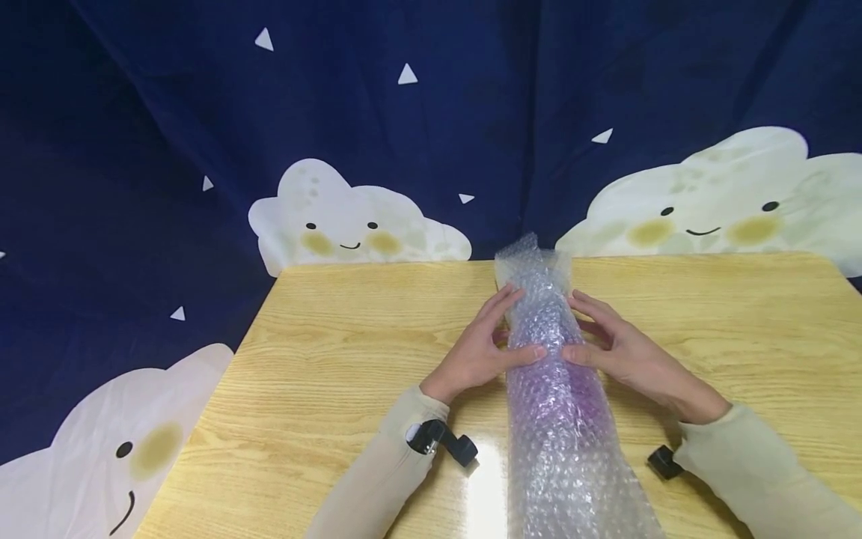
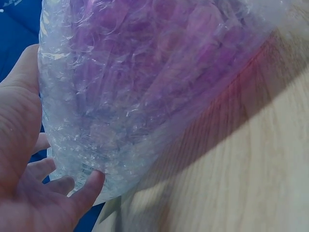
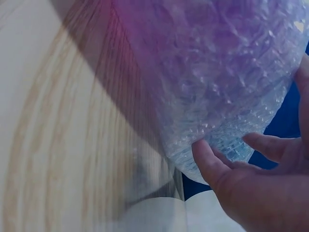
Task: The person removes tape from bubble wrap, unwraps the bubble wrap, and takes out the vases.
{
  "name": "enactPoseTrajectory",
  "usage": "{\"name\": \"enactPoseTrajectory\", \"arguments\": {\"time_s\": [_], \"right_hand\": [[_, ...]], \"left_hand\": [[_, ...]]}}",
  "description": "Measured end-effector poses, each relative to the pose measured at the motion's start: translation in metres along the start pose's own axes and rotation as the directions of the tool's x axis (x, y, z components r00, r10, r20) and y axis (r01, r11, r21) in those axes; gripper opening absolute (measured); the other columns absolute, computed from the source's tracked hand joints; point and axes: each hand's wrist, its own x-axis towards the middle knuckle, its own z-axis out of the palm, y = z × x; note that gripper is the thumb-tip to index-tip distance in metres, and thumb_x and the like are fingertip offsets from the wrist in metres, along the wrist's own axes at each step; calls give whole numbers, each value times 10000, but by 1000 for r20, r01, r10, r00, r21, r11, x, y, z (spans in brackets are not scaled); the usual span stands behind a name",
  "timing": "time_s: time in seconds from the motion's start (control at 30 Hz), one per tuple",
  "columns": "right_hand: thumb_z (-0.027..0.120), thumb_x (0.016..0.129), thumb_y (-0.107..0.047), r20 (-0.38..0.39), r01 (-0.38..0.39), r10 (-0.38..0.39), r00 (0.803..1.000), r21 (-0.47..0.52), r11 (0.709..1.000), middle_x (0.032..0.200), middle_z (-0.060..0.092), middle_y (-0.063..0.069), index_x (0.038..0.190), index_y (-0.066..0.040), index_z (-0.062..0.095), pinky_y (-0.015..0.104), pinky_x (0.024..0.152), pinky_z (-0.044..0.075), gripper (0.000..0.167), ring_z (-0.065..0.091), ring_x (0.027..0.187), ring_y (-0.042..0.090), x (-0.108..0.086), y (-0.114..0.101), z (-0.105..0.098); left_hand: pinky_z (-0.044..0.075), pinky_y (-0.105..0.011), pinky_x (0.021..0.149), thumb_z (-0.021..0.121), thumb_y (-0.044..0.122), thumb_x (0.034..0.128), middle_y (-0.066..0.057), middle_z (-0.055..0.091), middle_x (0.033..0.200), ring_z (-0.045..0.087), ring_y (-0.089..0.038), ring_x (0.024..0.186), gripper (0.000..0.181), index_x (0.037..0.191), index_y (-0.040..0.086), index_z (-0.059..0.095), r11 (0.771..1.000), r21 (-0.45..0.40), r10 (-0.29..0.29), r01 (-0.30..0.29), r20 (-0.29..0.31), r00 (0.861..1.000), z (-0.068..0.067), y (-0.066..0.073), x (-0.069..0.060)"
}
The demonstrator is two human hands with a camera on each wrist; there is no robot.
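A long bundle of clear bubble wrap (image 1: 548,419) lies lengthwise on the table, from the front edge of the head view to the table's far edge. Something purple (image 1: 584,385) shows through the wrap; its kind cannot be made out. My left hand (image 1: 481,348) holds the bundle's left side, thumb on top and fingers along the side. From the right, my right hand (image 1: 626,355) holds it the same way, the two thumbs close together. Both wrist views show curved fingers against the bubble wrap (image 2: 111,140), with the purple colour (image 3: 193,63) behind it.
The bundle lies on a light wood-grain table (image 1: 350,337). Behind the table hangs a dark blue curtain (image 1: 404,135) with white clouds and small triangles. A black wrist camera (image 1: 441,442) sits on the left sleeve, another black device (image 1: 665,463) by the right sleeve.
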Motion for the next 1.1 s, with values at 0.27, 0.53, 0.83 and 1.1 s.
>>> {"name": "enactPoseTrajectory", "arguments": {"time_s": [0.27,0.53,0.83,1.1], "right_hand": [[663,1016,-343,-3,-24,24,1000,1,1000,1695,268,222,1670,-288,137,677,1112,444,841,367,1507,509,1,6,2],[681,1001,-374,-33,-39,39,999,-19,999,1662,337,204,1663,-266,186,636,1120,458,834,419,1485,464,2,7,2],[664,1009,-395,-42,-69,68,997,-13,998,1614,409,236,1648,-223,234,678,1099,453,789,429,1467,481,1,2,-5],[518,1038,-568,-128,-116,109,986,-52,992,1479,593,137,1568,-232,405,415,981,543,638,604,1308,339,10,-3,-4]], "left_hand": [[457,-412,1196,753,413,921,163,67,1751,355,-211,1555,874,1640,344,259,1000,-9,3,-3,4,1000,2,-1,1],[460,-377,1189,744,397,933,159,66,1750,368,-198,1545,863,1640,351,252,1000,-12,6,-6,2,1000,2,-2,0],[468,-359,1173,744,404,928,151,69,1750,390,-199,1527,871,1643,329,254,1000,-6,10,-10,3,1000,3,-1,2],[472,-356,1164,756,441,908,163,74,1747,427,-186,1485,895,1642,342,253,1000,-8,-7,7,-1,1000,4,0,0]]}}
